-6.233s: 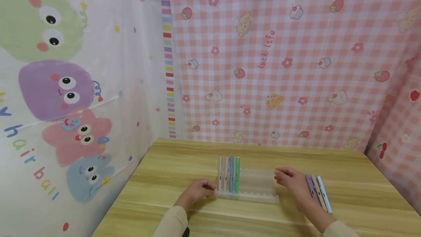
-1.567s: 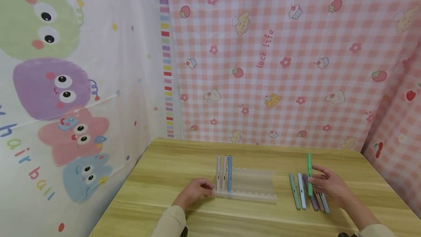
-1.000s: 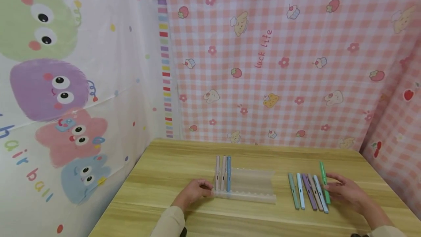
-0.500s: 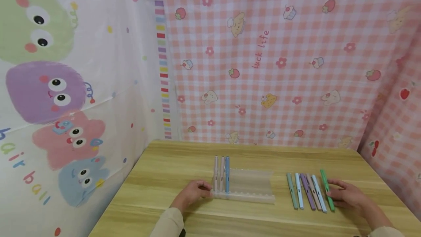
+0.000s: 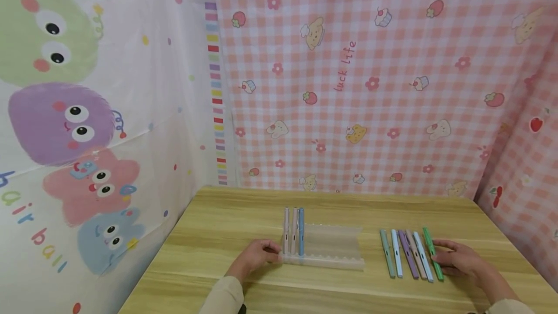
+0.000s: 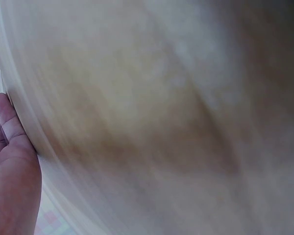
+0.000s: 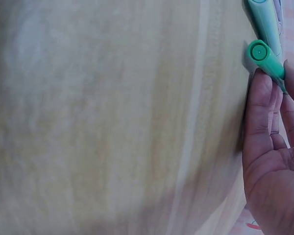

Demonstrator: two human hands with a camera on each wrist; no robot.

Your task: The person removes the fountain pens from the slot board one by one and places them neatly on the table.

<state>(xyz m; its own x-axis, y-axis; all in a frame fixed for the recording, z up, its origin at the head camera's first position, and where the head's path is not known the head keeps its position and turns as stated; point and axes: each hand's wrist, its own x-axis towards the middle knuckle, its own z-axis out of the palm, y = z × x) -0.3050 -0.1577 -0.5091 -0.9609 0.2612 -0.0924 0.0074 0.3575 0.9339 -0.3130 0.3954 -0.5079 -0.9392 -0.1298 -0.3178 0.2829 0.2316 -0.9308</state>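
My left hand [image 5: 258,256] holds the left end of a clear plastic pen rack [image 5: 333,241], thumb and fingertips at its front corner. Two pale pink pens [image 5: 286,230] and a blue pen [image 5: 301,231] rest side by side in the rack's left slots. Over on the right, my right hand [image 5: 462,258] pinches a bright green pen [image 5: 433,254] that lies at the right end of a row of pens. In the right wrist view, the green pen's round end [image 7: 259,52] points toward the camera, with thumb and fingers on either side of the barrel.
Left of the green pen lie a grey-green pen [image 5: 387,253], a light blue pen [image 5: 396,253], a purple pen [image 5: 408,254], a pinkish pen [image 5: 416,256] and another blue pen [image 5: 423,257]. The wooden table [image 5: 331,294] meets a checked curtain [image 5: 370,110] behind.
The green pen has left the rack and come down at the right end of the row, with my right hand on it. More pens now lie in that row. My left hand has stayed at the rack.
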